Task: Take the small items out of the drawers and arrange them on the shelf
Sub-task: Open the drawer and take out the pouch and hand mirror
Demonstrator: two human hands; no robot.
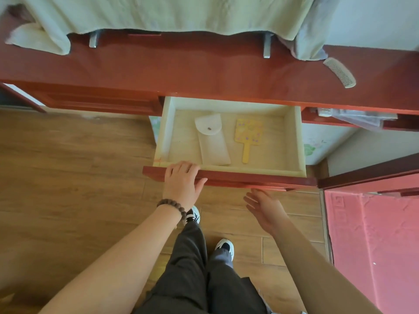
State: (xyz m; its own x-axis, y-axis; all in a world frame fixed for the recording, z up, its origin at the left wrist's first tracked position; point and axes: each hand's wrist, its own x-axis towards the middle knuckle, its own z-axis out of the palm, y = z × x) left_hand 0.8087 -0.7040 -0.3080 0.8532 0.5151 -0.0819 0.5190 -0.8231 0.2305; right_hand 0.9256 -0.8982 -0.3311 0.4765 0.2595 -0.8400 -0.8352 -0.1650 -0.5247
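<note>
Left hand (pixel 181 182) grips the open drawer (pixel 292 141) front, right hand (pixel 264 206) spread empty; yellow mirror (pixel 248 137) lies lengthwise front-to-back, handle toward the person.

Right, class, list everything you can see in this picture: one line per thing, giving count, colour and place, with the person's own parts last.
Drawer: one, cream inside, red front, pulled open.
Pouch: one, translucent white, in drawer, left of the mirror.
Mirror: one, yellow, handled, in drawer.
Shelf: one, red-brown, above drawer.
Comb: one, pale, on shelf at right.
Cloth: one, pale green, draped at top.
Brackets: two, metal, under cloth.
Floor: wood-look, brown.
Mat: one, pink-red, right.
Shoes: two, black and white, on floor.
Bracelet: one, brown beads, left wrist.
Left hand: grip on drawer front.
Right hand: open, below drawer front.
</note>
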